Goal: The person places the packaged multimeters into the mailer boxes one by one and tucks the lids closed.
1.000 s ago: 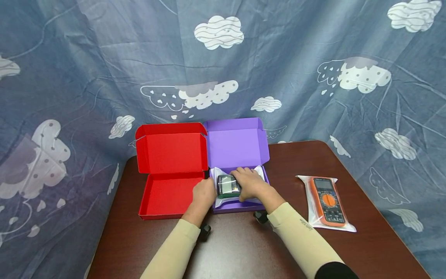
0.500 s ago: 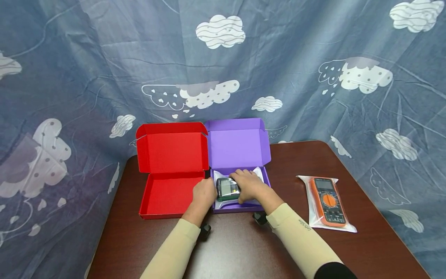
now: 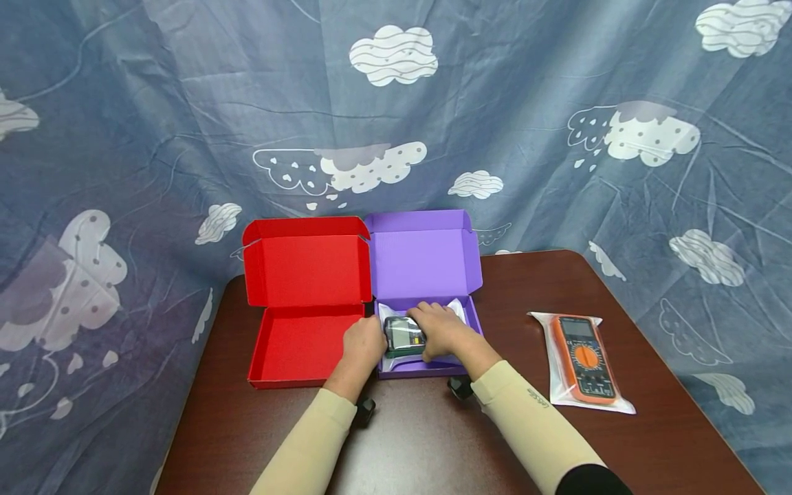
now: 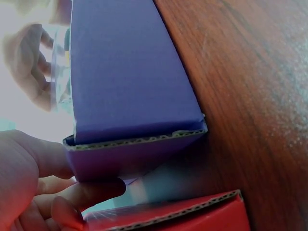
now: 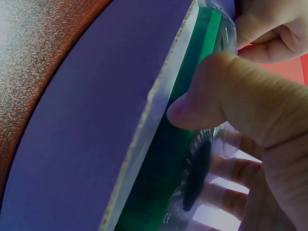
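Note:
A green-cased multimeter (image 3: 403, 335) in a clear plastic bag lies in the open purple cardboard box (image 3: 421, 261), its screen toward the left. My right hand (image 3: 438, 330) spans the meter from above. In the right wrist view, the thumb (image 5: 202, 98) presses the green side by the box's front wall, and the other fingers reach over the dial to the far side. My left hand (image 3: 364, 340) pinches the purple box's left wall near its front corner. The left wrist view has fingers on the outer face of that wall (image 4: 125, 159); part of the grip is hidden.
An open red cardboard box (image 3: 303, 347) with its lid raised stands just left of the purple one. On the right of the brown table (image 3: 408, 440) lies a bagged orange multimeter (image 3: 584, 357). A blue cloud-patterned curtain (image 3: 526, 89) hangs behind.
The green multimeter has shifted slightly toward me inside the purple box, with my right hand on it. My left hand has stayed at the box's left wall.

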`<action>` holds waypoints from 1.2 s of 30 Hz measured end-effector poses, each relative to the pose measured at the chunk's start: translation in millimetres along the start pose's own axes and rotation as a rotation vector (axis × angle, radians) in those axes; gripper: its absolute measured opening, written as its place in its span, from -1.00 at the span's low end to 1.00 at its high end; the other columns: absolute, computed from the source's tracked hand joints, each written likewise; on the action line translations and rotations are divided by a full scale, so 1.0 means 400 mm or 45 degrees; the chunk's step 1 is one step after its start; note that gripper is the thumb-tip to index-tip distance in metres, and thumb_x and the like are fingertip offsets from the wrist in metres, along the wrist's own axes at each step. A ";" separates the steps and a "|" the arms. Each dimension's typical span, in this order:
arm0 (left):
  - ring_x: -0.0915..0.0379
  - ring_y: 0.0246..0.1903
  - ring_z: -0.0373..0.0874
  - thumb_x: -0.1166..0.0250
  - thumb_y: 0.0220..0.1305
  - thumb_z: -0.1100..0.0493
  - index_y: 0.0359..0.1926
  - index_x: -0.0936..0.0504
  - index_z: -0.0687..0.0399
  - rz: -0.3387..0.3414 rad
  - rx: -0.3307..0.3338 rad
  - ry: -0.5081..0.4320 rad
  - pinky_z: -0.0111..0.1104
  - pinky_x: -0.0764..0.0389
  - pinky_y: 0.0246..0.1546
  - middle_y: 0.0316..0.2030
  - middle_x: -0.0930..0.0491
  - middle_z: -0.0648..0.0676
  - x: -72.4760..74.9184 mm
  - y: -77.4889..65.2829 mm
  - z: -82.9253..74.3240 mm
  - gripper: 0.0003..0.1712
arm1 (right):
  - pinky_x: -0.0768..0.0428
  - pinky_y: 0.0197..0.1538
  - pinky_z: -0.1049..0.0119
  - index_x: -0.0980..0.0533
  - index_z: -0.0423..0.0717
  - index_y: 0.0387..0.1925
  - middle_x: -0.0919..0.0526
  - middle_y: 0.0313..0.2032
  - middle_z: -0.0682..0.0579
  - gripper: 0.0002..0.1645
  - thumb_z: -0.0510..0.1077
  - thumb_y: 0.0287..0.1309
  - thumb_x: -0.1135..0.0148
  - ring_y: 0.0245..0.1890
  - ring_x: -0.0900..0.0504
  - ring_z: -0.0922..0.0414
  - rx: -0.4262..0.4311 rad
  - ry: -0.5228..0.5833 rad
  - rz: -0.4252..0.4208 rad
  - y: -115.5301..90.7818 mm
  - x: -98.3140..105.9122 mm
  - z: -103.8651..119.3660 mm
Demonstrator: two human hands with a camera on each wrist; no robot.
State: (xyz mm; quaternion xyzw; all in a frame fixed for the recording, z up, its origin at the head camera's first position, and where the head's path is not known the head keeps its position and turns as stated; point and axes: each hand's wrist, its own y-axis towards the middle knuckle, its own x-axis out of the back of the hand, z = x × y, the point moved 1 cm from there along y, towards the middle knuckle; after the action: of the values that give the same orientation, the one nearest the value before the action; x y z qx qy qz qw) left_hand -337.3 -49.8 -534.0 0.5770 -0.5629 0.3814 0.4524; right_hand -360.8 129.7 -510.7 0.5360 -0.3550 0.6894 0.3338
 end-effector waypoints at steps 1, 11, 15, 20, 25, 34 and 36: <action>-0.60 -0.49 0.07 -0.37 0.22 0.23 -0.44 -0.66 0.19 -0.002 -0.002 0.001 -0.11 -0.61 -0.52 -0.48 -0.66 0.19 0.000 0.000 0.000 -0.86 | -0.46 0.16 -0.07 -0.44 -0.01 0.30 -0.53 0.08 0.02 0.17 -0.04 -0.52 -0.78 0.09 -0.50 -0.07 0.000 0.004 -0.002 0.000 -0.001 -0.001; -0.62 -0.48 0.08 -0.37 0.19 0.25 -0.43 -0.66 0.18 -0.029 -0.026 -0.002 -0.09 -0.62 -0.52 -0.47 -0.67 0.21 -0.002 -0.005 0.002 -0.89 | -0.46 0.17 -0.07 -0.45 0.00 0.26 -0.52 0.01 0.05 0.13 -0.06 -0.51 -0.79 0.04 -0.49 -0.03 -0.016 0.014 0.021 0.001 -0.022 -0.006; -0.63 -0.48 0.09 -0.37 0.19 0.25 -0.44 -0.65 0.18 -0.032 -0.027 0.000 -0.08 -0.62 -0.52 -0.47 -0.67 0.21 -0.002 -0.006 0.002 -0.89 | -0.46 0.16 -0.07 -0.45 0.00 0.24 -0.52 -0.01 0.05 0.13 -0.05 -0.53 -0.79 0.02 -0.51 -0.04 -0.012 0.001 0.021 0.002 -0.031 -0.008; -0.64 -0.46 0.11 -0.37 0.19 0.25 -0.44 -0.65 0.19 -0.041 -0.023 0.002 -0.06 -0.63 -0.51 -0.46 -0.68 0.22 -0.004 -0.004 0.001 -0.89 | -0.46 0.16 -0.06 -0.45 0.01 0.20 -0.52 -0.04 0.06 0.11 -0.05 -0.55 -0.79 0.00 -0.52 -0.03 -0.008 -0.008 0.012 0.004 -0.035 -0.009; -0.65 -0.45 0.11 -0.37 0.20 0.24 -0.41 -0.65 0.21 -0.034 -0.013 -0.004 -0.06 -0.64 -0.49 -0.45 -0.68 0.22 -0.002 -0.003 0.000 -0.89 | -0.46 0.18 -0.06 -0.45 0.01 0.19 -0.52 -0.05 0.07 0.10 -0.05 -0.56 -0.79 0.01 -0.52 -0.03 -0.010 -0.021 0.007 0.009 -0.038 -0.009; -0.64 -0.44 0.11 -0.38 0.21 0.22 -0.36 -0.64 0.22 -0.031 0.014 -0.005 -0.06 -0.64 -0.46 -0.42 -0.68 0.23 -0.005 -0.003 -0.001 -0.87 | -0.47 0.15 -0.09 -0.45 0.01 0.20 -0.51 -0.06 0.07 0.11 -0.05 -0.55 -0.79 0.03 -0.52 -0.04 -0.054 -0.019 0.032 0.011 -0.049 -0.003; -0.64 -0.43 0.12 -0.38 0.22 0.22 -0.35 -0.63 0.23 -0.033 0.022 -0.010 -0.06 -0.65 -0.45 -0.41 -0.68 0.24 -0.007 -0.003 -0.001 -0.86 | -0.47 0.16 -0.09 -0.44 0.01 0.21 -0.50 -0.06 0.06 0.12 -0.03 -0.54 -0.80 0.04 -0.52 -0.04 -0.060 -0.027 0.035 0.010 -0.050 -0.001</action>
State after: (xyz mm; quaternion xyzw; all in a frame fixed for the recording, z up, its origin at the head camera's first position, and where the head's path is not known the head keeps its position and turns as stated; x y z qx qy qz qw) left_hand -336.4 -48.5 -536.5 0.5897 -0.5539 0.3781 0.4499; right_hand -360.5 126.3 -530.7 0.5303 -0.3819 0.6797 0.3332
